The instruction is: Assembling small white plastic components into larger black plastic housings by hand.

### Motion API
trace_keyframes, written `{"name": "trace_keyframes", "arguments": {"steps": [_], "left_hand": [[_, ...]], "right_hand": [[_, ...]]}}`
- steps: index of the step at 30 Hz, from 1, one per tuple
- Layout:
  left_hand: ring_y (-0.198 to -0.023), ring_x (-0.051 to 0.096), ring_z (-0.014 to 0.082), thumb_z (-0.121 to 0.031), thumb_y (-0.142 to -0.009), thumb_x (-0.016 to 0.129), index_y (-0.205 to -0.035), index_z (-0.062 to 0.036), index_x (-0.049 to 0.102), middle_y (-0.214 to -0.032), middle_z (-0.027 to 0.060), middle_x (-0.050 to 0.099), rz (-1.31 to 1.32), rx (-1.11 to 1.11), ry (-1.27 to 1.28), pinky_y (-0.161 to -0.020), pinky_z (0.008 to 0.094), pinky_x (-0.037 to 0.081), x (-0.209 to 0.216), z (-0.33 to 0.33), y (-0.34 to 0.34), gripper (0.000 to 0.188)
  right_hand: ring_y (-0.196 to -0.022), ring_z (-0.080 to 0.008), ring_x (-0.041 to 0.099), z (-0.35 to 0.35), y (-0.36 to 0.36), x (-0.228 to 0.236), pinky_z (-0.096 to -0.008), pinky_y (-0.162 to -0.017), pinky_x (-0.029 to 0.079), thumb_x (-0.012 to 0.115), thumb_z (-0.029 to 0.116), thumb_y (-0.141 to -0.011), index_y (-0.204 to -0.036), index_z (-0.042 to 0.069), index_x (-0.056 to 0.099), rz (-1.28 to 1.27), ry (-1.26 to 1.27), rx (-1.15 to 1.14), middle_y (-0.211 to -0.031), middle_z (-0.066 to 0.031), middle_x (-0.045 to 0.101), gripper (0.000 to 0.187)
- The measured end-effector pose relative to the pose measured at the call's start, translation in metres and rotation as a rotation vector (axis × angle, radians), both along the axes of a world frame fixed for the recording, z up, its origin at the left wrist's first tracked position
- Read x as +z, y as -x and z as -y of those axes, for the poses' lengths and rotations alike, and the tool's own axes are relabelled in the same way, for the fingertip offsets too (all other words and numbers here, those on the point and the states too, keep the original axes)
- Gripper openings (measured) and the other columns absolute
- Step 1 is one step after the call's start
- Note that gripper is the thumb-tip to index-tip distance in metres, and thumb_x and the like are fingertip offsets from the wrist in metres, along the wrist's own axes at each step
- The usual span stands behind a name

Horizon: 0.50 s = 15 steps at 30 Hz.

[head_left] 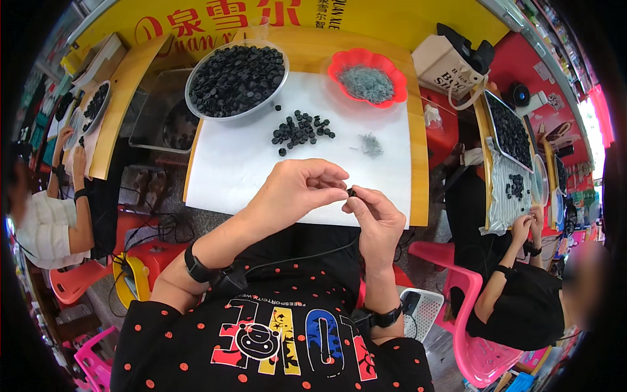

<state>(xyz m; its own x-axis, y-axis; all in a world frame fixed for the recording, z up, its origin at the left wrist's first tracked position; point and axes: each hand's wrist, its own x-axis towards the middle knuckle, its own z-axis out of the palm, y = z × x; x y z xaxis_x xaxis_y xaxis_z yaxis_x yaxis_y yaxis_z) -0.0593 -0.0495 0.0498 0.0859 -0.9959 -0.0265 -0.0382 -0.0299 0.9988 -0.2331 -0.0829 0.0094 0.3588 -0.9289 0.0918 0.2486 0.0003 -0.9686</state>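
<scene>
one black piece (351, 192), pinched by left hand (298, 191) and right hand (380, 221) by the tabletop's near edge (419, 217), seemed mid-handling; next wanted steadiness.

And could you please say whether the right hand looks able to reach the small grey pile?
Probably yes: the grey pile lies uncovered on the white sheet beyond the right hand, with nothing between, though that hand grips a small black piece.

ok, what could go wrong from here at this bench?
- The small black part at the fingertips of the left hand and right hand could slip; it's tiny and near the sheet's near edge.
- The little heap of fine greyish pieces lies loose; a brush might scatter it.
- The loose black pile has no rim around it, so strays seem likely.
</scene>
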Motion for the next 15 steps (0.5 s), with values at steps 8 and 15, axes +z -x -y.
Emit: {"name": "trace_keyframes", "arguments": {"steps": [8,15], "left_hand": [[-0.064,0.065,0.0114,-0.014,-0.088,0.066,-0.088,0.0028,0.066,-0.076,0.0073,0.067,-0.190,-0.093,-0.265,-0.059,0.0232,0.054,-0.010,0.000,-0.012,0.017],[-0.065,0.066,0.0140,-0.012,-0.088,0.066,-0.089,0.0043,0.066,-0.074,0.0085,0.066,-0.321,-0.104,-0.260,-0.060,0.0246,0.055,-0.016,-0.003,-0.015,0.016]], "right_hand": [[-0.082,-0.0162,0.065,-0.004,-0.003,-0.001,-0.0241,-0.074,0.053,0.065,-0.007,-0.083,-0.103,-0.006,0.065,-0.112,0.125,-0.031,-0.099,-0.0124,0.064,0.021],[-0.082,-0.0156,0.066,-0.006,-0.007,0.001,-0.0242,-0.072,0.053,0.065,-0.007,-0.082,-0.102,-0.005,0.066,-0.206,0.186,-0.018,-0.098,-0.0134,0.065,0.020]]}}
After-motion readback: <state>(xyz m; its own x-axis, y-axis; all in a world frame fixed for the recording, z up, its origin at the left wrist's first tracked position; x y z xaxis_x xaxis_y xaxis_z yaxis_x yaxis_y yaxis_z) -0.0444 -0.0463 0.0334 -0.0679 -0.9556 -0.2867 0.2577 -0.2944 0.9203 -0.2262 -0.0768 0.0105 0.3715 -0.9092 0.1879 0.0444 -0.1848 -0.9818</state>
